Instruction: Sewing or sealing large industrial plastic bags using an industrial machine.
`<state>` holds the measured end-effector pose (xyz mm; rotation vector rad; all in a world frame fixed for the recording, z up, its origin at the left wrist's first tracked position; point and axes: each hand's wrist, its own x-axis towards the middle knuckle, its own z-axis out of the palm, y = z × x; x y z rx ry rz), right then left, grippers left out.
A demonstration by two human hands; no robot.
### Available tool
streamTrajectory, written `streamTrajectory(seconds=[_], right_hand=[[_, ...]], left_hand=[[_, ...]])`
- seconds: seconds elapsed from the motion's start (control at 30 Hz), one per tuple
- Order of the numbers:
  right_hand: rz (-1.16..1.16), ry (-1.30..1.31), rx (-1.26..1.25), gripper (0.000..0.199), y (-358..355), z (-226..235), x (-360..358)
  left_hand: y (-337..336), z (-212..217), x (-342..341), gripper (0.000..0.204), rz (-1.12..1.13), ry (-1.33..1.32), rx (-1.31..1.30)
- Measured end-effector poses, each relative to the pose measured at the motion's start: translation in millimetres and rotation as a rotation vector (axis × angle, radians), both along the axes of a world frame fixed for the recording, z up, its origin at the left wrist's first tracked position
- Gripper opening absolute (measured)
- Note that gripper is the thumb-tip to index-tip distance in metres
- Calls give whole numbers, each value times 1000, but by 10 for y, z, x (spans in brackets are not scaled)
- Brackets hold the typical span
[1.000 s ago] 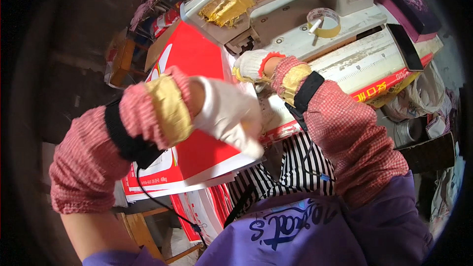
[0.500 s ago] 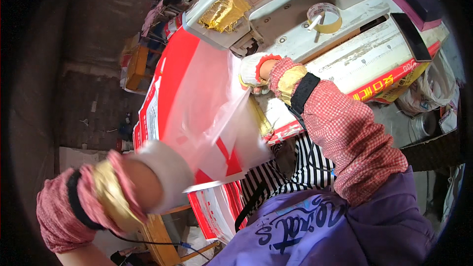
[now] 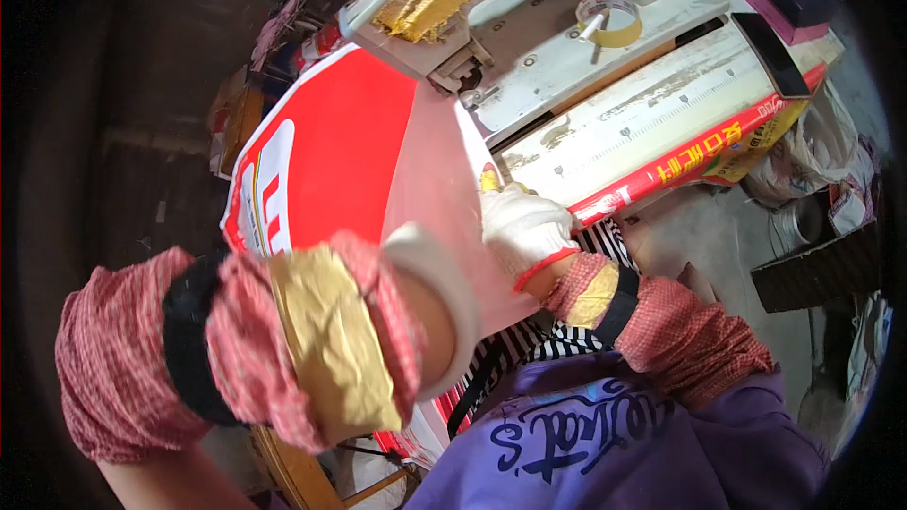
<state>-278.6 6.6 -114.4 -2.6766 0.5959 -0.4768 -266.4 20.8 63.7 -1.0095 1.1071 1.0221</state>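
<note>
A red-and-white sack [image 3: 345, 137] with a translucent plastic layer [image 3: 435, 203] along its right side hangs at the front left of a pale sewing machine [image 3: 529, 47]. My right hand [image 3: 529, 231], in a white knit glove with a red cuff, lies at the right edge of the plastic, below the needle area. Its fingers are mostly hidden. My left hand [image 3: 439, 307], in a pale glove, is over the lower part of the plastic; motion blur and my own wrist and sleeve hide its fingers. What either hand grips does not show.
On the machine bed sits a roll of yellowish tape [image 3: 619, 33] with a white stick in it. A dark phone [image 3: 777, 55] lies farther right. A white plastic bag [image 3: 817, 156] hangs beside the table, above a dark crate [image 3: 817, 269]. Lower left stands a wooden frame [image 3: 293, 463].
My right hand has moved down, away from the needle area. My left hand has swung up and right. The sack lies flatter, with more of its red face showing; the view has shifted slightly.
</note>
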Motion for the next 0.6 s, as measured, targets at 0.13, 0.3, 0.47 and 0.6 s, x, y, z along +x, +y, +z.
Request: streamTrajectory(seconds=[0.13, 0.3, 0.47, 0.6], right_hand=[[43, 433, 294, 38, -68, 132, 382], [268, -181, -46, 12, -159, -783, 945], [110, -106, -170, 14, -161, -632, 1050], [-15, -24, -258, 15, -60, -577, 1080]], left_hand=[[183, -192, -113, 24, 276, -506, -198], [289, -204, -115, 27, 445, -1046, -696], [507, -29, -233, 11, 242, -304, -716], [115, -292, -313, 7, 15, -19, -237]])
